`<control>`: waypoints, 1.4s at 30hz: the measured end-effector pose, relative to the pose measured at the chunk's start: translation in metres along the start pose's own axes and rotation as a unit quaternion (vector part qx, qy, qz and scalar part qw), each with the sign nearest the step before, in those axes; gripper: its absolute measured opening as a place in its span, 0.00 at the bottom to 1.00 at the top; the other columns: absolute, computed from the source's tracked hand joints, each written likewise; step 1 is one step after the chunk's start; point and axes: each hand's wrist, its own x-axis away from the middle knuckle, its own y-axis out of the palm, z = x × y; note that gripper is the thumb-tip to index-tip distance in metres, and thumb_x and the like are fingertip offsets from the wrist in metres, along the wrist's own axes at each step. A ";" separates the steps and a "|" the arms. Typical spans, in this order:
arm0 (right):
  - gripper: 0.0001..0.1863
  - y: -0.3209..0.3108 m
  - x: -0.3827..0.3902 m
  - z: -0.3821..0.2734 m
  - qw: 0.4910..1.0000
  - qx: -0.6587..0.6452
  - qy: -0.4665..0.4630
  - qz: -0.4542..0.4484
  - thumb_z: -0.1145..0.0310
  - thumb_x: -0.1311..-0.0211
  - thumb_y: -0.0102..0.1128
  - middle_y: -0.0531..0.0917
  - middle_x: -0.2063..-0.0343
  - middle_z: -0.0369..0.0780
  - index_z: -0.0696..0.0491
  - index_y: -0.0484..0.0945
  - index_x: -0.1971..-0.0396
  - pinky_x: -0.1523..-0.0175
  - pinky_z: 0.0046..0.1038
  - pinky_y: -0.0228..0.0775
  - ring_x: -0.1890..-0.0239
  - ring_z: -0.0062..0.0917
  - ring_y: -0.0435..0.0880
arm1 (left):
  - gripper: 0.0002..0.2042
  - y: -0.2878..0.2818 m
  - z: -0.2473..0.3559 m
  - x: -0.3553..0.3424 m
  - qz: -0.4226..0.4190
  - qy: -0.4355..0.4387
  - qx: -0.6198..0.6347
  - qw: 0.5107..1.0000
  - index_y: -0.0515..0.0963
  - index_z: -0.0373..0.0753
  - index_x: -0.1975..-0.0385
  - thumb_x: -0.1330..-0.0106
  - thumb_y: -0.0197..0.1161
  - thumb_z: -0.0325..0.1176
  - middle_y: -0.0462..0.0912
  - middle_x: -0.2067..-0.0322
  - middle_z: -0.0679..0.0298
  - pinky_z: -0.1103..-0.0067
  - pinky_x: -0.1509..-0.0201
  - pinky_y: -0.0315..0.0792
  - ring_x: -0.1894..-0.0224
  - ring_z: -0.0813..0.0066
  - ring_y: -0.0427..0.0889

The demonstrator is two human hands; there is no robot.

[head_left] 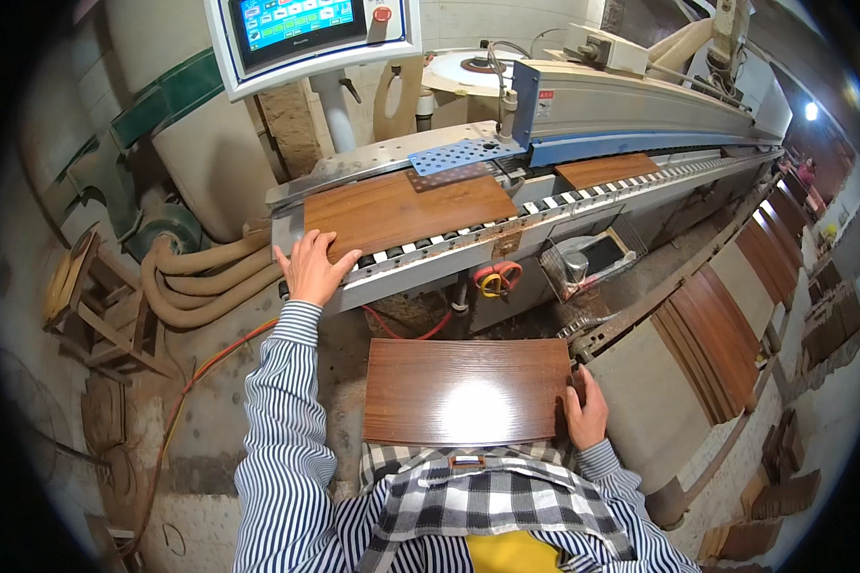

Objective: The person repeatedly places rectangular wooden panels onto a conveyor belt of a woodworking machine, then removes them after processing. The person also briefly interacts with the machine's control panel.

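A long metal machine is receding to a hard-to-read far end; its perforated blue plate is partly hiding a smooth wood-grain board on the track. A ridged, glare-washed rectangular panel is covering some checked cloth. The left hand is spreading its fingers at the board's left end; the right hand is bending around the panel's right edge, any pinch impossible to tell.

Open air lies above the near panel, but the blue perforated plate overhangs the conveyor panel.
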 end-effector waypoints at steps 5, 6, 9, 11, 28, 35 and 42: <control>0.28 0.014 0.034 0.021 0.994 0.089 0.069 -0.006 0.62 0.38 0.54 0.75 0.51 0.50 0.59 0.64 0.40 0.44 0.38 0.64 0.49 0.42 0.73 | 0.31 0.004 0.011 -0.014 -0.005 -0.008 -0.022 1.000 0.75 0.42 0.53 0.47 0.63 0.61 0.70 0.49 0.60 0.46 0.31 0.35 0.40 0.64 0.64; 0.29 0.019 0.034 0.024 0.992 0.104 0.065 -0.005 0.59 0.38 0.54 0.75 0.52 0.50 0.59 0.64 0.41 0.44 0.38 0.64 0.50 0.41 0.73 | 0.32 0.007 0.009 -0.014 -0.002 -0.002 -0.023 1.000 0.74 0.42 0.51 0.47 0.62 0.62 0.69 0.47 0.59 0.47 0.31 0.35 0.39 0.62 0.62; 0.28 0.022 0.024 0.024 0.989 0.104 0.104 -0.029 0.59 0.38 0.54 0.74 0.52 0.51 0.59 0.65 0.42 0.46 0.38 0.65 0.51 0.42 0.74 | 0.36 0.016 -0.008 -0.014 0.015 0.003 -0.019 1.000 0.71 0.42 0.45 0.47 0.61 0.64 0.65 0.41 0.54 0.50 0.30 0.35 0.35 0.58 0.58; 0.22 0.024 0.016 0.027 0.988 0.119 0.098 0.011 0.57 0.38 0.54 0.78 0.60 0.50 0.59 0.74 0.52 0.52 0.39 0.69 0.58 0.43 0.78 | 0.38 0.020 -0.016 -0.011 0.023 -0.011 -0.010 1.000 0.69 0.42 0.42 0.46 0.59 0.65 0.61 0.37 0.50 0.52 0.30 0.35 0.32 0.55 0.54; 0.18 0.010 -0.009 0.041 0.908 -0.302 0.290 -0.011 0.54 0.36 0.57 0.80 0.69 0.37 0.56 0.75 0.63 0.68 0.30 0.76 0.69 0.26 0.82 | 0.39 0.014 -0.009 -0.007 -0.020 -0.053 0.001 0.998 0.66 0.43 0.38 0.46 0.58 0.64 0.58 0.34 0.51 0.53 0.29 0.32 0.30 0.57 0.53; 0.17 0.004 -0.003 0.038 0.778 -0.512 0.344 -0.123 0.57 0.32 0.51 0.80 0.67 0.35 0.56 0.73 0.56 0.71 0.20 0.77 0.71 0.17 0.80 | 0.40 0.015 -0.012 -0.009 -0.029 -0.051 0.006 0.998 0.66 0.43 0.38 0.45 0.58 0.65 0.58 0.34 0.50 0.53 0.29 0.30 0.30 0.56 0.52; 0.14 0.009 0.000 0.043 0.788 -0.490 0.356 -0.113 0.60 0.32 0.51 0.81 0.70 0.34 0.56 0.74 0.57 0.71 0.19 0.77 0.73 0.16 0.80 | 0.38 0.016 -0.013 -0.008 -0.025 -0.051 0.010 0.998 0.66 0.43 0.38 0.45 0.60 0.62 0.59 0.34 0.51 0.52 0.30 0.31 0.30 0.56 0.52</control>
